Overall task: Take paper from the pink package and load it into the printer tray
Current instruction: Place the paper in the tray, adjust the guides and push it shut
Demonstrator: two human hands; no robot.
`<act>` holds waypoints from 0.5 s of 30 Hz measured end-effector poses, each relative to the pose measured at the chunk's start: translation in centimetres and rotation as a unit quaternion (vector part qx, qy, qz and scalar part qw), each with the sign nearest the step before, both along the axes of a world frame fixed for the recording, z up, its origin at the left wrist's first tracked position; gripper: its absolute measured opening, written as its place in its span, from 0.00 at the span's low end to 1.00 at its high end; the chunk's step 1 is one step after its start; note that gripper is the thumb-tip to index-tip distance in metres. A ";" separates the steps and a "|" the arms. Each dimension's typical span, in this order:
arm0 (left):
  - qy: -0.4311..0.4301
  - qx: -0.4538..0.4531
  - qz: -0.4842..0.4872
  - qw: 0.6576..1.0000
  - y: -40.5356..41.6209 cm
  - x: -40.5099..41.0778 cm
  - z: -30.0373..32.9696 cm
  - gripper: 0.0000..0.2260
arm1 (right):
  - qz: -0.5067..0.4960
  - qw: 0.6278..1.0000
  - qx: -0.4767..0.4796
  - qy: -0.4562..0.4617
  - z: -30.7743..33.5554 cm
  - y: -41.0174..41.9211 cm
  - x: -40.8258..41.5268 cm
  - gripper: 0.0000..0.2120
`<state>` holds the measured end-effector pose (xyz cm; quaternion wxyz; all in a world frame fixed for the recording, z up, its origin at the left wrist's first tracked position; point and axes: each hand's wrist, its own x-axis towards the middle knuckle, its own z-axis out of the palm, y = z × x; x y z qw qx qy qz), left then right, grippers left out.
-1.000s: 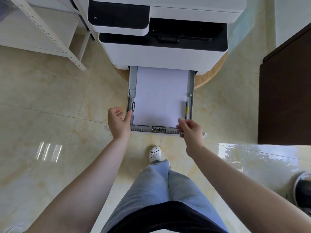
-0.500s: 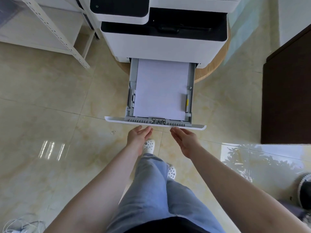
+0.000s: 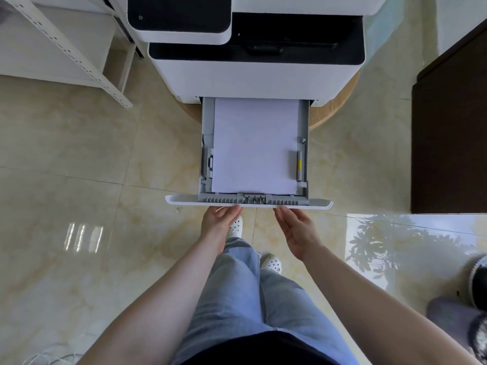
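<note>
Left hand: open, fingers together, tips up at the tray's front edge.
Right hand: open, palm turned inward, fingers straight, tips at that same edge.
Arms: both bare, stretched forward and converging.
Grip: neither hand closes on anything.

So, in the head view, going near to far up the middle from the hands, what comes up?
Left hand and right hand → tray front panel → paper stack → printer body.
</note>
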<state>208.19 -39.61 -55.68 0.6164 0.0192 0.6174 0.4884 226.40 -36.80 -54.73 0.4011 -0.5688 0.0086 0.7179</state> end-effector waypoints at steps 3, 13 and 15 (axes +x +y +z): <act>-0.008 0.017 0.017 1.000 0.8 0.0 0.5 0.06 | -0.026 1.000 0.015 0.009 0.3 0.5 -0.5 0.03; 0.020 0.039 0.006 0.999 4.0 -0.7 1.1 0.08 | -0.050 0.998 0.028 -0.002 1.1 3.1 -1.3 0.08; 0.016 0.044 0.022 0.999 4.5 -0.6 1.3 0.07 | -0.066 0.997 0.033 -0.003 1.6 3.7 -1.7 0.07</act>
